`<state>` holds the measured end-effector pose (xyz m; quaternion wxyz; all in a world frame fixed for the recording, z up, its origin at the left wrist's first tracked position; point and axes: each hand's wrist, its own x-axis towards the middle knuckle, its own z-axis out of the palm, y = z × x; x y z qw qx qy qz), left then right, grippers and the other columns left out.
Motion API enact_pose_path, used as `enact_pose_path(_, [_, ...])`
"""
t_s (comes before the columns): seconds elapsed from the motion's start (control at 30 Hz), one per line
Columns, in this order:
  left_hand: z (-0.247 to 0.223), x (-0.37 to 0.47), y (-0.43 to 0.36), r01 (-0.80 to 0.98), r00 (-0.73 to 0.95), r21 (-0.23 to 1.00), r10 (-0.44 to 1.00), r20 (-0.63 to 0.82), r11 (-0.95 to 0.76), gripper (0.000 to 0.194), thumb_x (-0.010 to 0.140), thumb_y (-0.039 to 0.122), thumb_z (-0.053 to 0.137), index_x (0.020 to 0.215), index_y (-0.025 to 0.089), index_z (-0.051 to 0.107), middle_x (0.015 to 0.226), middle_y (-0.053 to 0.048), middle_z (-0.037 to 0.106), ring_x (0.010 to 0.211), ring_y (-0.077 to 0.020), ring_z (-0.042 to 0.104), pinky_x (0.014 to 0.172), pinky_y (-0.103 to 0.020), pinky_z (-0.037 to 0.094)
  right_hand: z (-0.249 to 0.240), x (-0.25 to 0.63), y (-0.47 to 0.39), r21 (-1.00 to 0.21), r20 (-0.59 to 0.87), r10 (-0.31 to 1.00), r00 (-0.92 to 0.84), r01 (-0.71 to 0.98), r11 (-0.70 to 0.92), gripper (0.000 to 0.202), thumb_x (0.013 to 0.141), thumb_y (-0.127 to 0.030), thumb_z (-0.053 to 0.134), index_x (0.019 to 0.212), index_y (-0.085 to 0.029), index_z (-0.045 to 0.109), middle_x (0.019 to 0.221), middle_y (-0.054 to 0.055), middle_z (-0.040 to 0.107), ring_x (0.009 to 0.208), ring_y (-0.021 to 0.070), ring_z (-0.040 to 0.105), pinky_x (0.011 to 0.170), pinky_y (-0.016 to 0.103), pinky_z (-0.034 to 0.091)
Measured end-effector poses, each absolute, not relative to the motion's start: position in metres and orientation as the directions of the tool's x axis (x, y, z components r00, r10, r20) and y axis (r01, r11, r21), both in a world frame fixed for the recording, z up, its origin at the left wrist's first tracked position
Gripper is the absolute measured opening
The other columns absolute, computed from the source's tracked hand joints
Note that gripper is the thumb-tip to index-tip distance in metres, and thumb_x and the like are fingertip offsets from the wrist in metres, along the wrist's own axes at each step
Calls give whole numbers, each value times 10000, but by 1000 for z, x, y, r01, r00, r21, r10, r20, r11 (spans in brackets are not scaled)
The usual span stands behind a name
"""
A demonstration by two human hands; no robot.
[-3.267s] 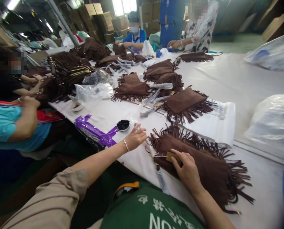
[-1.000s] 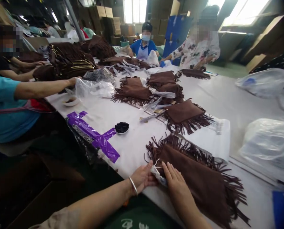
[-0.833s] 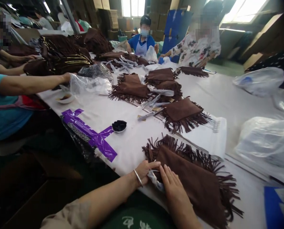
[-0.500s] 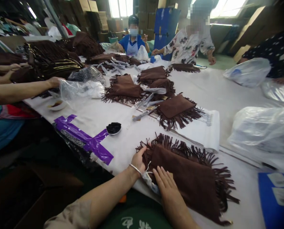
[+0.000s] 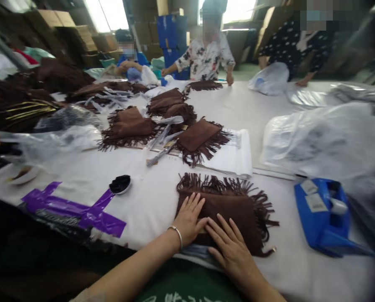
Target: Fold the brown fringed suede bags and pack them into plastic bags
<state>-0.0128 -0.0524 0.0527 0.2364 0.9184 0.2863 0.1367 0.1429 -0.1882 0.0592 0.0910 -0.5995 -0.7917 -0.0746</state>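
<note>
A dark brown fringed fabric piece (image 5: pixel 238 209) lies flat at the table's near edge, its fringe spread along the far and right sides. My left hand (image 5: pixel 189 220), with a bracelet at the wrist, rests palm down on its left part, fingers spread. Beside it my right hand (image 5: pixel 230 243) lies flat on the lower middle, fingers apart, the two hands nearly touching. Under my hands, at the near edge, something greyish (image 5: pixel 196 251) shows partly; I cannot make out what it is. Another brown fringed piece (image 5: pixel 200 135) lies farther back on white sheets.
A blue tape dispenser (image 5: pixel 319 214) stands at the right, before a large clear plastic bag (image 5: pixel 326 138). A small dish of black items (image 5: pixel 121 184) and purple tape (image 5: pixel 102 220) are at the left. More brown pieces (image 5: pixel 129 126) lie beyond. Several people work around the table (image 5: pixel 156 188).
My view has turned to the right. My left hand has left the piece's left edge and now lies flat on top. My right hand has shifted onto the brown fabric, and the fringed piece lies flatter.
</note>
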Motion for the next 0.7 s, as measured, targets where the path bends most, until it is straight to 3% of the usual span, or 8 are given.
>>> enact_pose_path(0.13, [58, 7, -56, 292, 892, 496, 421, 168, -818, 589, 918, 316, 458, 1443, 179, 228, 1520, -123, 173, 1414, -254, 58, 1139, -522, 178, 57, 170, -205, -148, 227, 973, 42, 989, -8, 522, 927, -237, 390, 1433, -261, 265, 1484, 23, 324, 1395, 217, 204, 1114, 480, 255])
enact_pose_path(0.3, [73, 35, -75, 109, 975, 437, 181, 127, -893, 736, 830, 365, 590, 1445, 176, 232, 1527, -110, 157, 1413, -290, 18, 1142, -534, 145, 52, 204, -246, -496, 287, 832, 475, 816, -295, 461, 933, -302, 377, 1389, -233, 366, 1464, 64, 359, 1385, 240, 232, 1113, 518, 252])
enact_pose_path(0.37, [77, 46, -85, 53, 991, 408, 98, 90, -911, 791, 773, 306, 629, 1444, 159, 236, 1530, -114, 133, 1410, -305, 5, 1146, -533, 121, 56, 210, -265, -713, 221, 713, 666, 609, -348, 443, 922, -371, 408, 1346, -243, 422, 1428, 64, 414, 1344, 235, 322, 1120, 492, 254])
enact_pose_path(0.47, [76, 60, -100, 14, 998, 376, 37, 53, -926, 828, 685, 128, 590, 1439, 123, 249, 1527, -128, 127, 1404, -324, -14, 1147, -544, 84, 61, 211, -289, -948, -103, 546, 831, 83, -306, 434, 898, -490, 425, 1214, -207, 515, 1191, 101, 614, 1104, 244, 577, 1030, 469, 390])
enact_pose_path(0.53, [71, 68, -107, -19, 998, 392, 7, 63, -920, 781, 699, 94, 548, 1429, 102, 272, 1516, -148, 158, 1402, -331, 19, 1146, -548, 97, 64, 210, -299, -934, -351, 533, 770, -248, -256, 483, 877, -557, 423, 1109, -152, 546, 1012, 132, 677, 927, 258, 657, 912, 457, 481])
enact_pose_path(0.6, [66, 73, -110, -55, 996, 430, -17, 91, -901, 638, 779, 84, 479, 1401, 84, 336, 1483, -172, 247, 1394, -323, 118, 1145, -539, 140, 66, 208, -302, -824, -557, 579, 596, -487, -291, 559, 857, -605, 422, 1071, -108, 560, 976, 171, 683, 897, 276, 670, 864, 451, 503])
enact_pose_path(0.7, [62, 74, -108, -103, 987, 511, -25, 157, -854, 479, 873, 59, 357, 1345, 82, 429, 1399, -180, 404, 1351, -288, 287, 1139, -518, 214, 73, 207, -295, -661, -650, 702, 292, -674, -331, 652, 867, -633, 358, 1158, -82, 551, 1096, 203, 650, 1022, 271, 633, 947, 448, 455])
